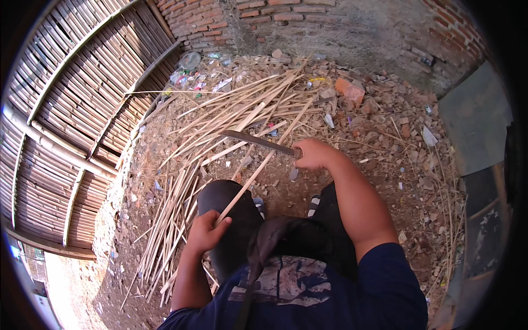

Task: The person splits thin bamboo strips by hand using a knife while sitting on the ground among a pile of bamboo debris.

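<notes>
The left hand [204, 234], in the lower left-centre of the frame, has its fingers curled around the lower end of a long pale wooden strip [246, 187]. From these fingers the strip goes slanting up, over the left knee [217, 192], to the upper centre of the frame. The right hand [313, 154], right of the centre, has its fingers wrapped around the handle end of a long dark knife [256, 140], whose blade points to the left. The blade crosses the strip near the right hand; whether they touch, I cannot tell.

Behind the blade, in the upper centre, a heap of similar strips [236, 121] lies crosswise, and the far end of the held strip overlaps it in view. One more pile of thin strips [168, 231] spreads beside the left knee. The ground [294, 192] carries rubble and litter, with an orange brick piece [350, 92] at upper right. A slatted wall [71, 71] stands at upper left, a brick wall [352, 33] along the top, and a grey panel [476, 121] at right.
</notes>
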